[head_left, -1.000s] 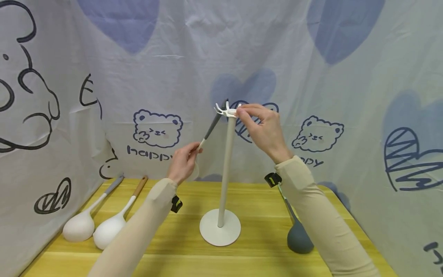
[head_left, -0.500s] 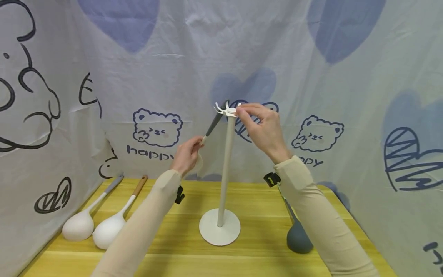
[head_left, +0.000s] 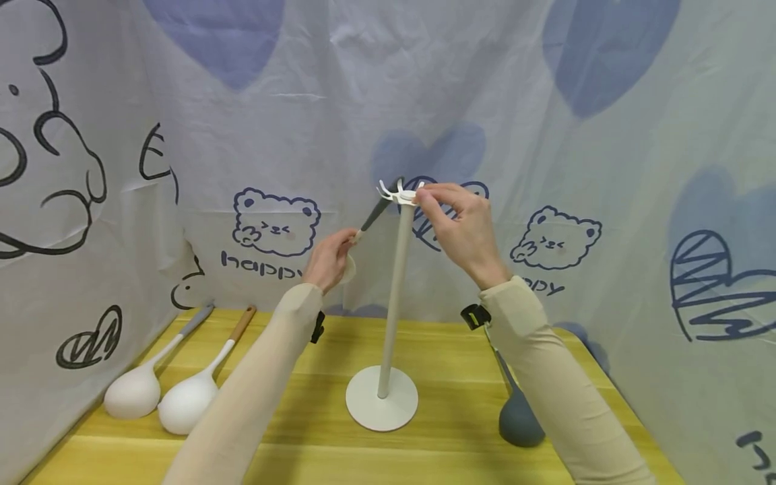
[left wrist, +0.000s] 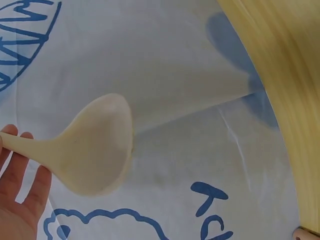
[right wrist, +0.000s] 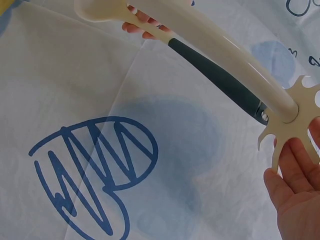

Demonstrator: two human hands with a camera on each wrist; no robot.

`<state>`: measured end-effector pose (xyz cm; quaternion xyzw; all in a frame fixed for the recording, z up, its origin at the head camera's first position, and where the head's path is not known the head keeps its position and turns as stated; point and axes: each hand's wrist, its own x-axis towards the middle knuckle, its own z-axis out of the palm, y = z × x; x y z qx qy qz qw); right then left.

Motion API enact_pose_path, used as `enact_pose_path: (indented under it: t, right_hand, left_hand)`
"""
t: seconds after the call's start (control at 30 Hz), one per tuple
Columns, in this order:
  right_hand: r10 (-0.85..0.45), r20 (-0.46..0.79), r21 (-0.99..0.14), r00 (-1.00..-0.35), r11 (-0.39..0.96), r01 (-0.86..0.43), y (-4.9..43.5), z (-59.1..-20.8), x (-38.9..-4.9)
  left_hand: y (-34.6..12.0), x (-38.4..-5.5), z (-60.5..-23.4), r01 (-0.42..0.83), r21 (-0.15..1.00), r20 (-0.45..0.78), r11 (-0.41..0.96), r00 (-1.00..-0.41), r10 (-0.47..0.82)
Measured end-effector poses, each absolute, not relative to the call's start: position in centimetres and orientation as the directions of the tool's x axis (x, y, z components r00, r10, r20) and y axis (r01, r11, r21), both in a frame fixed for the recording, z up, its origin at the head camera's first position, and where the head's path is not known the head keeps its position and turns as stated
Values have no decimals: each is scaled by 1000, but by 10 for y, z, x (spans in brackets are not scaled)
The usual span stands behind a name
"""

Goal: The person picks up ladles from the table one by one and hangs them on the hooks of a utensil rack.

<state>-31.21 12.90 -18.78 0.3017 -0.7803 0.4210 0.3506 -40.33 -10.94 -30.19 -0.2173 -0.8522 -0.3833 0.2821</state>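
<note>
My left hand (head_left: 329, 259) grips a ladle by the neck, where its cream shaft meets a dark grey handle (head_left: 378, 212). The cream bowl (left wrist: 97, 147) hangs at the lower end in the left wrist view. A white stand (head_left: 397, 289) rises from a round base, topped by a ring of curved hooks (head_left: 401, 197). My right hand (head_left: 463, 225) pinches that hook ring at its right side. In the right wrist view the holed tip of the handle (right wrist: 215, 77) lies close beside a hook; whether they touch I cannot tell.
Two white ladles, one grey-handled (head_left: 135, 391) and one brown-handled (head_left: 189, 403), lie on the wooden table (head_left: 339, 458) at left. A dark grey ladle (head_left: 520, 421) lies at right, partly behind my right forearm. Printed cloth (head_left: 339, 101) encloses the back and sides.
My left hand has risen and shifted slightly right with the ladle, while the handle's tip stays near the hooks. My right hand keeps its hold on the hook ring.
</note>
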Motion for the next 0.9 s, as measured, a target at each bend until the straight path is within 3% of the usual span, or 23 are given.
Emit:
enact_pose_path:
  t: [0.23, 0.47, 0.63, 0.77, 0.9]
  right_hand:
    - [-177, 797, -452, -578, 461, -764, 128, -189, -312]
    - [-171, 802, -446, -572, 464, -765, 127, -189, -313]
    - [-172, 798, -452, -578, 464, -762, 126, -190, -312]
    - [-171, 800, -451, -575, 461, -764, 126, -190, -313]
    - [-171, 804, -444, -569, 463, -767, 126, -189, -313]
  left_hand:
    - [-110, -408, -299, 535, 503, 671, 679, -737, 83]
    - [-107, -409, -301, 572, 518, 628, 636, -759, 172]
    - [-108, -411, -304, 587, 491, 658, 644, -734, 167]
    - [-109, -415, -305, 606, 442, 690, 662, -701, 182]
    - [-107, -418, -304, 588, 378, 662, 715, -711, 235]
